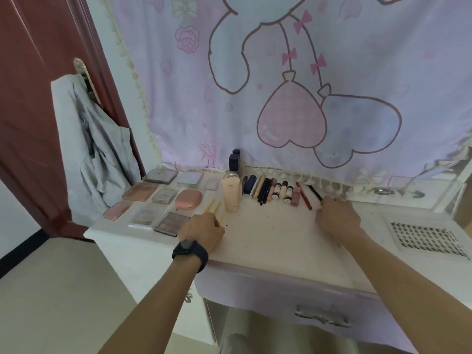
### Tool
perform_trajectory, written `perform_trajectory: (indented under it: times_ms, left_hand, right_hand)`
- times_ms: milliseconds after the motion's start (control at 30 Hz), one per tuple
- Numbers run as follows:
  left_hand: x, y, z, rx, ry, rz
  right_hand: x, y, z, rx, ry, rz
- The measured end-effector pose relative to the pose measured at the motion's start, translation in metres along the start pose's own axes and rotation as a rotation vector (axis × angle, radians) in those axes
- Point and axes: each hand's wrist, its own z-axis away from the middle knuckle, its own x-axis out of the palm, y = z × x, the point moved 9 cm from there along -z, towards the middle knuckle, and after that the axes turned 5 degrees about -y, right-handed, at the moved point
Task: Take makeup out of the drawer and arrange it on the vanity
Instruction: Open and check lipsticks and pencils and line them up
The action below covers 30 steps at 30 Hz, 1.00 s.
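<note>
Hands curled: left hand (201,229) grips yellow sticks (210,206), right hand (337,218) black stick (315,192); tips back-left.

Both forearms reach fwd, L hand (201,229) (watch (190,251) on wrist) grips thin yellow sticks (209,206), R hand (337,218) knuckles-up w/ fingers (332,201) curled.

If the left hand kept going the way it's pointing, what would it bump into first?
Probably the upright cream tube, just beyond the left hand and the yellow sticks it holds; depth is uncertain.
</note>
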Motion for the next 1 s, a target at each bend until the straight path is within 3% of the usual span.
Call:
perform_trajectory:
  times_ms: [300, 433, 500, 567, 667, 800, 1000]
  left_hand:
    - [-0.002, 0.001, -0.013, 0.035, 0.099, -0.136]
    - [-0.001, 0.009, -0.008, 0.071, 0.103, -0.141]
    - [0.001, 0.019, -0.001, 0.106, 0.088, -0.089]
    - [0.009, 0.037, 0.011, 0.165, 0.058, 0.049]
    - [0.027, 0.08, 0.035, 0.272, -0.113, 0.532]
    - [0.053, 0.142, 0.074, 0.296, -0.462, 0.971]
    - [0.071, 0.17, 0.095, 0.192, -0.427, 1.289]
  right_hand:
    - [0.002, -0.003, 0.011, -0.017, 0.032, -0.052]
    - [-0.008, 0.005, 0.033, -0.038, 0.102, -0.274]
    - [-0.011, 0.01, 0.057, -0.053, 0.123, -0.524]
    - [-0.004, 0.014, 0.084, -0.069, 0.066, -0.84]
    - [0.012, 0.013, 0.119, -0.086, -0.105, -1.213]
    - [0.02, 0.02, 0.148, -0.058, -0.227, -1.397]
    - [0.033, 0.05, 0.16, 0.048, -0.315, -1.554]
